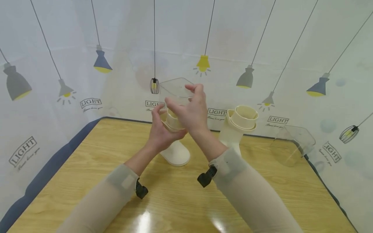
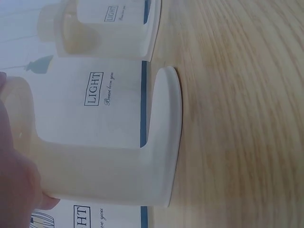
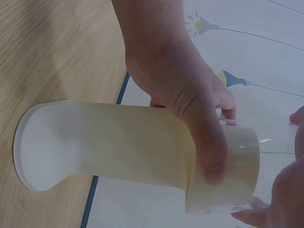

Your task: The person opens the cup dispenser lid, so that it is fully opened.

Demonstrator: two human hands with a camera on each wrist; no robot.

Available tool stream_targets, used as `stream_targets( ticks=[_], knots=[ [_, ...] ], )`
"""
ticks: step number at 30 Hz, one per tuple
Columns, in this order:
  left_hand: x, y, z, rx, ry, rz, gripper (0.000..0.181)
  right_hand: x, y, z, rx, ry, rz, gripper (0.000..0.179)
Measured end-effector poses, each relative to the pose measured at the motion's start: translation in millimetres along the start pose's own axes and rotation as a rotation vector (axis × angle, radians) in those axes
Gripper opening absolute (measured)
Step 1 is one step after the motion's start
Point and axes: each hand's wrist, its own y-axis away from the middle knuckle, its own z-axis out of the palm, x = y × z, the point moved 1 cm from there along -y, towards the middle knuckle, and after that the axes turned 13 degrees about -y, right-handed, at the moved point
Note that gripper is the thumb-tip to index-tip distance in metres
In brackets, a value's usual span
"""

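Observation:
A cream plastic stand (image 1: pixel 177 154) with a rounded foot and a round collar rises from the table. My left hand (image 1: pixel 166 131) grips it just below the collar; in the right wrist view that thumb (image 3: pixel 212 161) lies across the collar. Above the collar is a clear, angular plastic container (image 1: pixel 173 88), its lower end at the collar. With spread, bent fingers, my right hand (image 1: pixel 193 110) holds the container's side. At the right wrist view's edge, part of the right hand (image 3: pixel 287 190) shows beside the clear wall. Whether container and collar are joined cannot be told.
A second cream stand (image 1: pixel 230 134) with a similar collar stands to the right, near the table's back edge. Farther right is another clear container (image 1: pixel 291 145) on the wooden table (image 1: pixel 163 200). A printed cloth (image 1: pixel 175 32) hangs behind the table.

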Motion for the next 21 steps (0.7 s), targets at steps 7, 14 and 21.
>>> stream_targets(
  ticks=[7,14,21],
  knots=[
    [-1.2,-3.1,1.0,-0.015,0.0,0.0,0.124,-2.8,0.5,-1.0,-0.003,0.069,-0.024,0.078],
    [-4.3,-5.0,0.3,-0.015,0.028,0.018,0.124,-5.8,-4.9,-6.8,0.029,-0.084,0.084,0.075],
    [-1.2,-3.0,-0.5,-0.033,0.035,0.004,0.123,-12.9,-0.9,-3.6,-0.004,-0.031,0.062,0.077]
  ],
)
